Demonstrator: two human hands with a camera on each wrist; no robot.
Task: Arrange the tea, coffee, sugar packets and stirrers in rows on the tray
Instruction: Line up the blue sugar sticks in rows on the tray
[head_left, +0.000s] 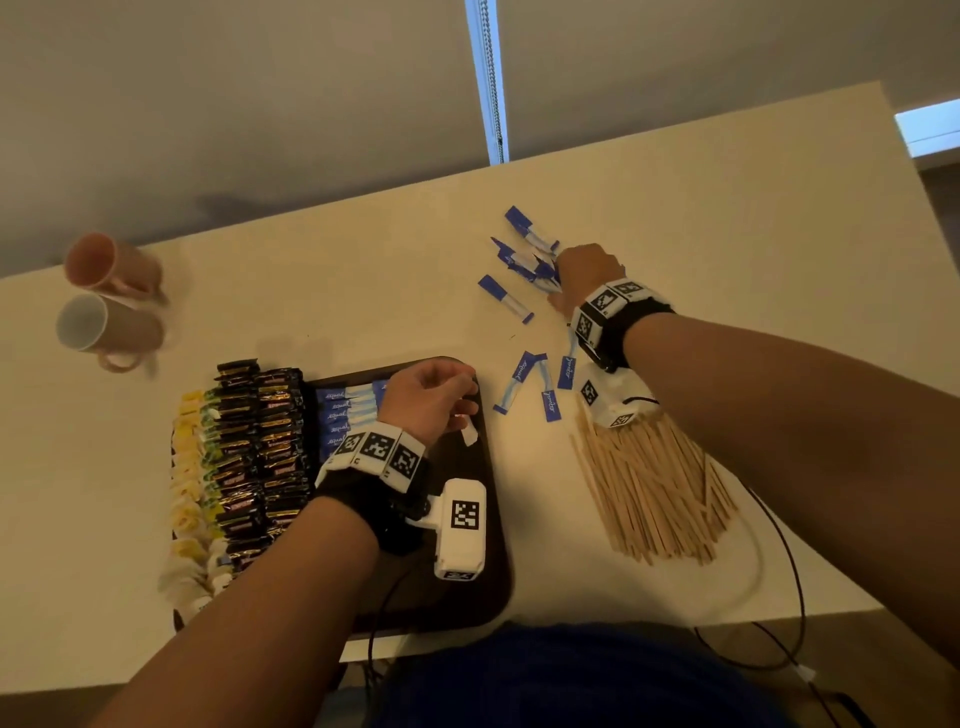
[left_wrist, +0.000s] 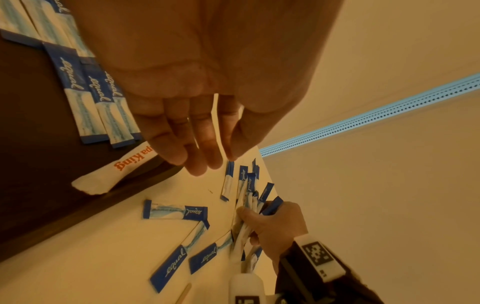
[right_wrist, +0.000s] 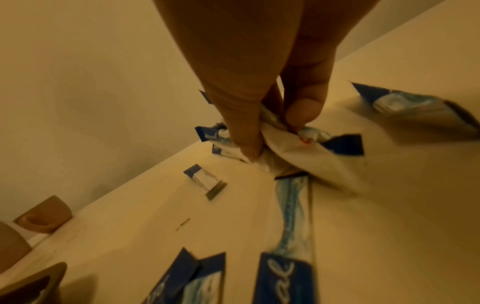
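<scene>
Pale table (head_left: 311, 291), dark tray (head_left: 483, 545) at its near edge. Our right hand (head_left: 584, 273) reaches toward the far edge, fingers clenched around a bunch of blue sugar packets (right_wrist: 280, 142). Our left hand (head_left: 428, 397) hovers over the tray's far right corner, pinching a white packet (left_wrist: 217, 123); rows of packets (head_left: 249, 457) fill the tray's left side.

Both hands low over the work, arms reaching forward.
Left hand (head_left: 428, 397) hovers with fingers loosely curled, one thin strip between them; right hand (head_left: 584, 275), reached farther out, has its fingers (right_wrist: 244, 131) bunched in a pinch.
</scene>
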